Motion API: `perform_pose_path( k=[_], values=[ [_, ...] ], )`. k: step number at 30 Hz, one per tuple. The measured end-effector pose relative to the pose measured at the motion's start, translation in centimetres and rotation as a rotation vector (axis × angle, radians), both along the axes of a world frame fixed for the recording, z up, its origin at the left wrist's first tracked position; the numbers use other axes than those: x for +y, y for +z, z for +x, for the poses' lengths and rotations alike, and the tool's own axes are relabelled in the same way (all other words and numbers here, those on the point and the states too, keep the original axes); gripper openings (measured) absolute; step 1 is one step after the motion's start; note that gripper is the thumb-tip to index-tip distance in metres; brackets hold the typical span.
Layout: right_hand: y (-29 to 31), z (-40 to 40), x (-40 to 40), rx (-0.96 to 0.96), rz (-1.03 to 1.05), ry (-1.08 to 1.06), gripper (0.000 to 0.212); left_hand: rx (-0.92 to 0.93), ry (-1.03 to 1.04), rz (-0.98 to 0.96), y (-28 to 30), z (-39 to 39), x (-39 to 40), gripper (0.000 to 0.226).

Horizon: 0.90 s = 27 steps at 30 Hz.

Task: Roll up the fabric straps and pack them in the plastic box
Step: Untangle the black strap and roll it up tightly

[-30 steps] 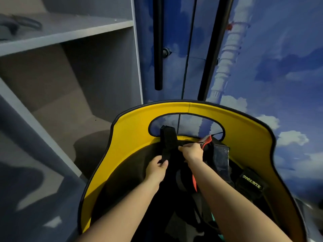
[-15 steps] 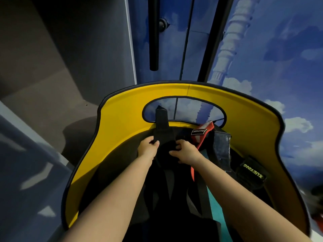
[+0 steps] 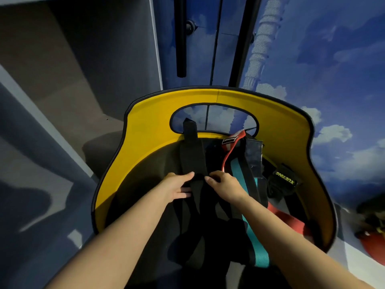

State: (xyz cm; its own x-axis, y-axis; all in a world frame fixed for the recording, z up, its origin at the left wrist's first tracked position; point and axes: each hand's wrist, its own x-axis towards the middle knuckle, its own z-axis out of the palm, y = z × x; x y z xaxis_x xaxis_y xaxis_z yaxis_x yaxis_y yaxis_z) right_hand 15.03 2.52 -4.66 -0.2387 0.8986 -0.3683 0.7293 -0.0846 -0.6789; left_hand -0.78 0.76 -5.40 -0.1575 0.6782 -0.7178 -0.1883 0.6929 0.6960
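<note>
The black strap (image 3: 191, 157) lies along the dark seat of the yellow-backed chair (image 3: 150, 130), its far end propped against the back's cut-out. The left hand (image 3: 177, 187) and right hand (image 3: 224, 184) meet on it at mid-seat, fingers curled and pinching the fabric. The likely risk is a loose, crooked roll: the long tail toward the seat's front edge tangles with the teal strap (image 3: 248, 205) and red strap (image 3: 230, 153) just beside. No plastic box shows.

A yellow-lined chair seat (image 3: 145, 130) carries the straps. Black straps (image 3: 192, 155) lie at its centre; a teal strap (image 3: 239, 176) and a red strap (image 3: 226, 157) lie toward two o'clock.
</note>
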Motion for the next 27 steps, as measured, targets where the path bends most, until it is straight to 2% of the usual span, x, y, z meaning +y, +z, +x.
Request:
perform_pose_path(
  k=[2,4,11,15,22,25,27],
  values=[
    [-0.1,0.3,-0.9,0.011,0.023,-0.037,0.043,-0.028,-0.050,-0.007,0.2,0.7,-1.2,0.062],
    [-0.3,0.5,-1.6,0.016,0.014,-0.065,0.045,0.022,-0.055,0.030,0.0,1.7,-1.9,0.071],
    [-0.8,1.6,-2.6,0.177,-0.129,-0.198,0.051,0.158,0.056,0.152,-0.7,2.5,-2.6,0.064],
    [-1.3,2.8,-4.2,0.033,-0.168,-0.042,0.039,0.276,-0.045,0.166,-0.8,2.4,-3.9,0.061],
    [-1.1,4.3,-6.5,-0.115,-0.074,0.035,0.038,0.547,-0.214,0.179,-0.7,2.3,-7.1,0.042],
    [-1.3,4.5,-7.2,-0.137,-0.076,0.022,0.038,0.741,-0.277,0.135,-1.4,2.2,-8.4,0.041],
    [-1.5,4.6,-7.5,-0.165,-0.083,0.024,0.039,0.669,-0.272,0.086,-1.8,2.4,-9.5,0.046]
  ],
)
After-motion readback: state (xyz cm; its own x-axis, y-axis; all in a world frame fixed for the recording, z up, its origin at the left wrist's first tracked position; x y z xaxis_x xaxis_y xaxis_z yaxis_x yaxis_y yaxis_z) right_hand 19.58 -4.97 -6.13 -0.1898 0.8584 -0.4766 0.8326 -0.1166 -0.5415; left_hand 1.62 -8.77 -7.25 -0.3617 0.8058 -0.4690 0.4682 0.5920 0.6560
